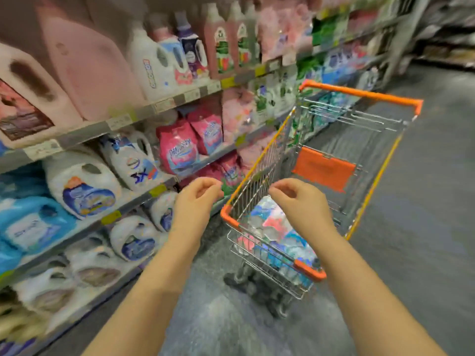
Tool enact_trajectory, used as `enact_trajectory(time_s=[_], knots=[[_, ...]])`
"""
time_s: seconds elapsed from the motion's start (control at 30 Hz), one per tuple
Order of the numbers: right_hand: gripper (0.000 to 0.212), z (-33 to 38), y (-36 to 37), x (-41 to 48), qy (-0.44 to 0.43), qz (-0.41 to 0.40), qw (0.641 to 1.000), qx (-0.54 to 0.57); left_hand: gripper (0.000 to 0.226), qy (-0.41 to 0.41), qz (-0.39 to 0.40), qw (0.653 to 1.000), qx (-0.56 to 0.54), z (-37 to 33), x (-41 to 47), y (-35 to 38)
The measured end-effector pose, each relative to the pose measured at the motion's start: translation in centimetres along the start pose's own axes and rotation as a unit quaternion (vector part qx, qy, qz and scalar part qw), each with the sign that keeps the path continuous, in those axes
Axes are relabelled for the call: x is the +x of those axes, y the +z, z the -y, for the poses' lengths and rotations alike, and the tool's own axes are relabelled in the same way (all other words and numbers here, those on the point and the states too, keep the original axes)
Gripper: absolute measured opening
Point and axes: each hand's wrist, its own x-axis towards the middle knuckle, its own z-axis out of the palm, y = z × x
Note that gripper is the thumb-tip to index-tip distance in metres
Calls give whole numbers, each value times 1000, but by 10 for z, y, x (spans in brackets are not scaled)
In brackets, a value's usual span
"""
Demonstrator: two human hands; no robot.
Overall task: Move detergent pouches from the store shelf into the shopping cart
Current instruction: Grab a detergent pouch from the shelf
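Pink detergent pouches (180,150) stand on the middle store shelf (164,182) left of the shopping cart (259,160), a wire cart with orange trim. Several pouches (272,227) lie in the cart's basket. My left hand (196,199) hovers beside the cart's left rim, below the pink pouches, fingers loosely curled and holding nothing. My right hand (298,201) hangs over the cart's near end above the pouches inside, fingers loosely curled and empty too.
White, blue and pink detergent jugs (82,186) fill the shelves at left. More pink pouches (231,173) sit on a lower shelf by the cart. Grey aisle floor (424,227) stretches to the right. The picture is motion-blurred.
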Motion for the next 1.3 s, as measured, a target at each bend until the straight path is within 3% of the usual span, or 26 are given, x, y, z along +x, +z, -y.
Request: enact_trajectory(time_s=[0.3, 0.5, 0.6, 0.83, 0.97, 1.03, 1.1, 1.2, 1.3], knots=[[10, -140, -53, 51, 186, -67, 980, 27, 20, -70, 105, 991, 48, 64, 58, 159], [23, -228, -39, 124, 326, -97, 939, 45, 10, -116, 205, 965, 111, 136, 158, 267], [30, -262, -22, 163, 390, -81, 915, 65, 19, -132, 224, 949, 178, 175, 210, 302], [35, -325, 65, 261, 469, -28, 875, 119, 52, -179, 223, 897, 338, 283, 292, 319], [41, -343, 129, 300, 488, 37, 861, 139, 39, -294, 256, 839, 380, 327, 295, 308], [42, -346, 151, 304, 501, 63, 850, 148, 41, -301, 252, 845, 365, 342, 292, 307], [42, -349, 164, 301, 518, 79, 837, 160, 57, -310, 232, 851, 355, 354, 292, 310], [41, -354, 170, 288, 536, 84, 825, 155, 50, -333, 214, 823, 407, 364, 294, 315], [42, -360, 171, 279, 548, 73, 821, 142, 47, -300, 232, 808, 452, 368, 296, 319]])
